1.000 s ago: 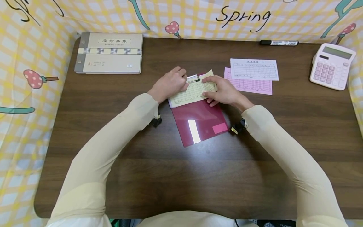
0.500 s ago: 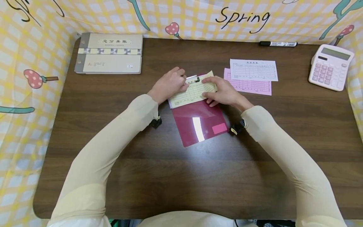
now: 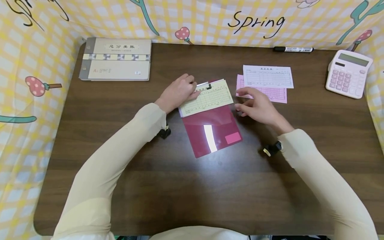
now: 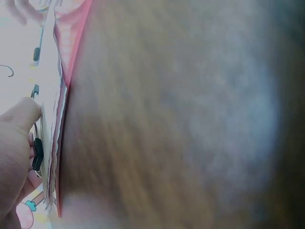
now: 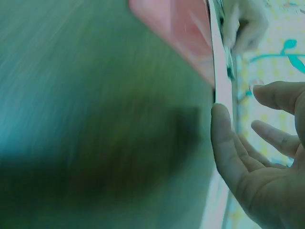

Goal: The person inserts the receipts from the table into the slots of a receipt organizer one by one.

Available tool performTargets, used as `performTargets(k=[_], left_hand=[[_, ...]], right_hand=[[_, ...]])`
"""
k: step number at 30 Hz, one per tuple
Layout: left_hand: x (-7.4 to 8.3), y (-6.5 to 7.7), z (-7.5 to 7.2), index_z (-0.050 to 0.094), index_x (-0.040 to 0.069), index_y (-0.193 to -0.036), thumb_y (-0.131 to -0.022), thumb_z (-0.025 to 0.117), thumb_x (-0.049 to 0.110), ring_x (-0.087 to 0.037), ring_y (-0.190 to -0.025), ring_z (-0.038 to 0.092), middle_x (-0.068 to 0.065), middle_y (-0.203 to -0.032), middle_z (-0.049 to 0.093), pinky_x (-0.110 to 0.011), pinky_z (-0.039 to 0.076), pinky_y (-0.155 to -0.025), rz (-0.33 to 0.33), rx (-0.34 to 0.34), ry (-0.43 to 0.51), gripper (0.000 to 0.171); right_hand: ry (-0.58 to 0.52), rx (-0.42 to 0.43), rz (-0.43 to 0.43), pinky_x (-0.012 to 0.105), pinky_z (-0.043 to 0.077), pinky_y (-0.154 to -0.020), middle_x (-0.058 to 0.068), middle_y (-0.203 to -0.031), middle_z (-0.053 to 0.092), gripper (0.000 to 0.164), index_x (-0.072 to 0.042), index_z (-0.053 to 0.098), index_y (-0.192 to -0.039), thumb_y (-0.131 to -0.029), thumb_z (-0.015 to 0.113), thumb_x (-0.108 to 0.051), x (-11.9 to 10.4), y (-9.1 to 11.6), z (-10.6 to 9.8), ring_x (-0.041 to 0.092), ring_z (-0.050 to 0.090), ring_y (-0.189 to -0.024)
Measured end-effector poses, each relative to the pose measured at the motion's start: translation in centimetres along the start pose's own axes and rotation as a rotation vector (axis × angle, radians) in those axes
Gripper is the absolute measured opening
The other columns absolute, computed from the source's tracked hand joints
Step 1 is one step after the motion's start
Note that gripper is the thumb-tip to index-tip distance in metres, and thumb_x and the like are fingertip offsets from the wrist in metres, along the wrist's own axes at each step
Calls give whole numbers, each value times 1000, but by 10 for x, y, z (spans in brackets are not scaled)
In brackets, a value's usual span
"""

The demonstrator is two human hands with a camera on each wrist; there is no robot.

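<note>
A dark red clip folder lies at a slant in the middle of the table, with a pink label near its lower right corner. Across its upper half is a pale yellow printed form on top of other sheets. My left hand grips the folder's metal clip at the upper left; its thumb shows over the clip in the left wrist view. My right hand is just off the form's right edge, fingers apart and loosely bent, holding nothing.
Behind my right hand lie a white form and a pink form, overlapping. A pink calculator stands at the right, a black marker at the back edge. A ledger book lies at the back left. Checked cloth surrounds the table.
My right hand has let go of the yellow form's right side and moved right, away from it. The form's raised corner now lies flat. My left hand stays at the clip.
</note>
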State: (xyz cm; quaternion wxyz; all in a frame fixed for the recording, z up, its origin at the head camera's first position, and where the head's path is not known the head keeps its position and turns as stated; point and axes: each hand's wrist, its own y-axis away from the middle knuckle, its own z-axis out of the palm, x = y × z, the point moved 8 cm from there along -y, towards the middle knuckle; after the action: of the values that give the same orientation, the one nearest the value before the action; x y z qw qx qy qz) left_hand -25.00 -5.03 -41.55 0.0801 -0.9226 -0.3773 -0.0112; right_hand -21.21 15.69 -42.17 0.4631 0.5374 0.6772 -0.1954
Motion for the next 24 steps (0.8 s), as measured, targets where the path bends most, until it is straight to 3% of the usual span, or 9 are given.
performTargets(k=[6, 9, 13, 16, 18, 21, 24], left_hand=[[-4, 1, -3, 70, -8, -107, -96, 60, 28, -29, -88, 57, -20, -100, 65, -35, 54, -83, -15, 11, 14, 38], [-4, 1, -2, 69, -8, -107, -96, 59, 27, -30, -88, 57, -20, -99, 65, -36, 53, -84, -17, 0, 35, 38], [-4, 1, 0, 69, -8, -107, -96, 59, 27, -30, -89, 57, -20, -99, 65, -36, 53, -85, -22, -16, 46, 38], [-4, 1, 0, 69, -7, -107, -96, 59, 29, -30, -90, 57, -20, -100, 65, -35, 53, -85, -33, -26, 47, 39], [-5, 1, 1, 69, -7, -108, -96, 60, 29, -29, -90, 57, -19, -101, 65, -35, 53, -85, -39, -30, 50, 39], [-5, 1, 2, 69, -7, -108, -96, 60, 29, -29, -91, 57, -20, -101, 65, -35, 53, -86, -43, -37, 54, 39], [-5, 0, 3, 69, -7, -109, -97, 59, 29, -30, -93, 57, -20, -103, 65, -36, 53, -88, -42, -41, 54, 40]], right_hand=[[162, 160, 104, 29, 56, -53, 27, -114, 64, 34, 1, 57, -121, -93, 62, -17, 19, 16, -66, 2, 67, -62], [270, 254, 227, 20, 52, -50, 30, -118, 63, 43, 3, 57, -123, -93, 60, -28, 33, 16, -106, -6, 60, -52], [378, 272, 417, 21, 44, -57, 31, -125, 59, 64, 4, 48, -133, -92, 55, -44, 52, 11, -144, -2, 60, -53], [414, 245, 521, 37, 46, -71, 32, -130, 53, 77, 5, 39, -140, -90, 52, -53, 61, 6, -156, 20, 66, -80], [430, 228, 560, 48, 45, -82, 34, -136, 45, 84, 6, 34, -142, -89, 51, -57, 65, 1, -158, 35, 56, -105], [429, 191, 599, 56, 43, -90, 35, -143, 34, 93, 9, 28, -145, -87, 51, -61, 68, -6, -156, 45, 43, -116], [430, 162, 621, 56, 42, -94, 35, -145, 33, 100, 9, 26, -146, -83, 53, -65, 70, -13, -151, 44, 44, -119]])
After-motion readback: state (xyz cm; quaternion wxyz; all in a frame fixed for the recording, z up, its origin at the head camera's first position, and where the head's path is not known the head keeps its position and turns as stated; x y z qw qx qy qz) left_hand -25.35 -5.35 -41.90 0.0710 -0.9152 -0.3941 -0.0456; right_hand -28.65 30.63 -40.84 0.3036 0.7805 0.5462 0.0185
